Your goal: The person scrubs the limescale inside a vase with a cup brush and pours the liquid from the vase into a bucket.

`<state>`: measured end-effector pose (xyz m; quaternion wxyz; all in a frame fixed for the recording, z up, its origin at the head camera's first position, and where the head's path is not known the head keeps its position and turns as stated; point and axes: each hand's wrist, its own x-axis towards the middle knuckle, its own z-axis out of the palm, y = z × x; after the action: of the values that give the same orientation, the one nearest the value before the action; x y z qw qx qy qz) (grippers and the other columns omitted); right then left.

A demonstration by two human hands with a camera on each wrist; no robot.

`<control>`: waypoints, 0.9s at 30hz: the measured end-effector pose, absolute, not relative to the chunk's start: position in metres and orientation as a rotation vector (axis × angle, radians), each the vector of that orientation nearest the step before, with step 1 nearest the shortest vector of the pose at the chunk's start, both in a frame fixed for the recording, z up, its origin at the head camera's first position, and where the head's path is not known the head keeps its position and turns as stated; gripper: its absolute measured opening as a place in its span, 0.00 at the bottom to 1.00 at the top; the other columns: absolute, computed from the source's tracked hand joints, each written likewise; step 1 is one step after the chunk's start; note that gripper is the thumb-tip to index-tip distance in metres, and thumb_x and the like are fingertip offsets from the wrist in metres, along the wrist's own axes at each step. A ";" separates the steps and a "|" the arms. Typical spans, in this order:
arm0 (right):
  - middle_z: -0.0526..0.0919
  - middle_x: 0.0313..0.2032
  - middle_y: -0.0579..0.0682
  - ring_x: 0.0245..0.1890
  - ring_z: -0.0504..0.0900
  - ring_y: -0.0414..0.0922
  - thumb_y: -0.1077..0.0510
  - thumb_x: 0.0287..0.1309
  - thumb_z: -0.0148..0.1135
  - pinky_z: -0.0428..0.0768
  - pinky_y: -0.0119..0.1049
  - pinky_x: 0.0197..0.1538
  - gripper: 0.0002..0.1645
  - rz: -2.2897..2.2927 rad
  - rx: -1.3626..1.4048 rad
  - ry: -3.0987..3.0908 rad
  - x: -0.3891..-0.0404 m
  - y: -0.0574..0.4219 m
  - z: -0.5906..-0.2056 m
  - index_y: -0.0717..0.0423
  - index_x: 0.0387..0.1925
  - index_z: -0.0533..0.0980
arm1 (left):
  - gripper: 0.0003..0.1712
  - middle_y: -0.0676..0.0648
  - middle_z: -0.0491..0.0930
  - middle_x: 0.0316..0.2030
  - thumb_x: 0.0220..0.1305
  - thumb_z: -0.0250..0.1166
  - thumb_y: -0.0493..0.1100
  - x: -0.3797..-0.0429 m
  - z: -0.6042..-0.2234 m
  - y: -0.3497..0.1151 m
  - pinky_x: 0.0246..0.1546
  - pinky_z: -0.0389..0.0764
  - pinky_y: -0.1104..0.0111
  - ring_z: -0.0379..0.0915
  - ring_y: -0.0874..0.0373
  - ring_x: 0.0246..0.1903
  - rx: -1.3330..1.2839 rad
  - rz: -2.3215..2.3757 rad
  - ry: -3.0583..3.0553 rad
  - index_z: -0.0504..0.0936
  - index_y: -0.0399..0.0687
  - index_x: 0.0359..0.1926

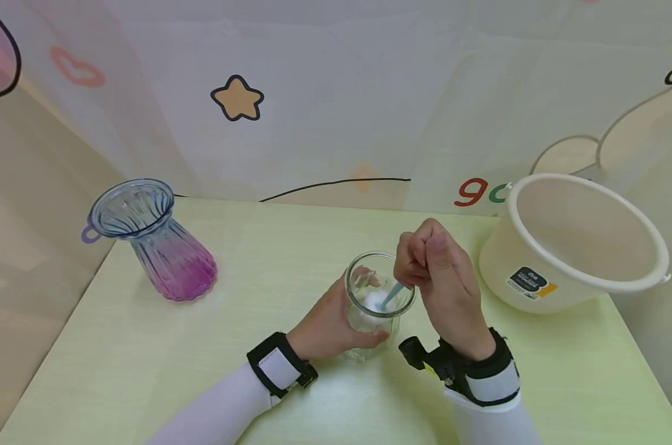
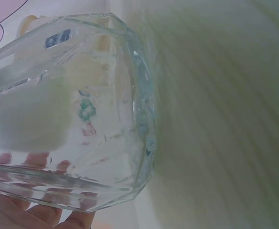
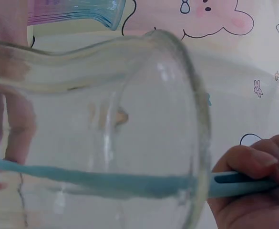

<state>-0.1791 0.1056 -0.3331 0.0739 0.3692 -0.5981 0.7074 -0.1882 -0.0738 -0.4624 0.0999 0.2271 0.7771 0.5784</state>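
My left hand grips a clear glass jar with a wide, thick rim, fingers wrapped around its side. Through the mouth of the jar runs the light blue handle of a cup brush, pinched near its end by my curled right hand just above the rim. The brush's white, sponge-like head is inside the jar, seen through the faceted glass in the left wrist view. Whether the jar's base touches the table cannot be told.
To the left, a ribbed glass vase, blue above and pink below, stands on the pale yellow-green table. A white bucket with a dark label sits at the right. Behind hangs a printed cloth.
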 end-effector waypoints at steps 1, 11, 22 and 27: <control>0.54 0.23 0.49 0.22 0.56 0.45 0.45 0.82 0.38 0.57 0.38 0.27 0.28 2.139 1.120 -1.743 -0.178 0.105 -0.332 0.62 0.29 0.53 | 0.55 0.55 0.73 0.62 0.49 0.83 0.49 -0.188 -0.462 -0.074 0.62 0.76 0.60 0.73 0.58 0.58 0.668 1.710 2.296 0.59 0.54 0.73; 0.52 0.23 0.49 0.21 0.52 0.43 0.49 0.82 0.40 0.49 0.37 0.23 0.27 2.208 1.171 -1.527 -0.174 0.102 -0.330 0.63 0.28 0.52 | 0.53 0.55 0.73 0.60 0.49 0.83 0.48 -0.187 -0.462 -0.074 0.61 0.77 0.61 0.73 0.58 0.57 0.679 1.721 2.296 0.61 0.55 0.71; 0.56 0.21 0.48 0.19 0.55 0.44 0.48 0.83 0.39 0.54 0.36 0.22 0.26 2.095 1.063 -1.821 -0.176 0.101 -0.331 0.62 0.28 0.56 | 0.53 0.51 0.74 0.61 0.49 0.83 0.48 -0.187 -0.463 -0.073 0.60 0.78 0.63 0.74 0.56 0.57 0.688 1.736 2.284 0.61 0.64 0.71; 0.60 0.19 0.49 0.19 0.58 0.45 0.47 0.83 0.38 0.58 0.37 0.22 0.28 2.002 1.000 -1.998 -0.179 0.098 -0.336 0.63 0.28 0.60 | 0.53 0.47 0.76 0.60 0.49 0.83 0.48 -0.188 -0.463 -0.073 0.60 0.78 0.62 0.75 0.54 0.57 0.707 1.751 2.272 0.61 0.66 0.70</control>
<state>-0.1792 0.0980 -0.3355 0.0706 0.3326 -0.6642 0.6658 -0.1879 -0.0727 -0.4631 0.0935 0.2383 0.7657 0.5900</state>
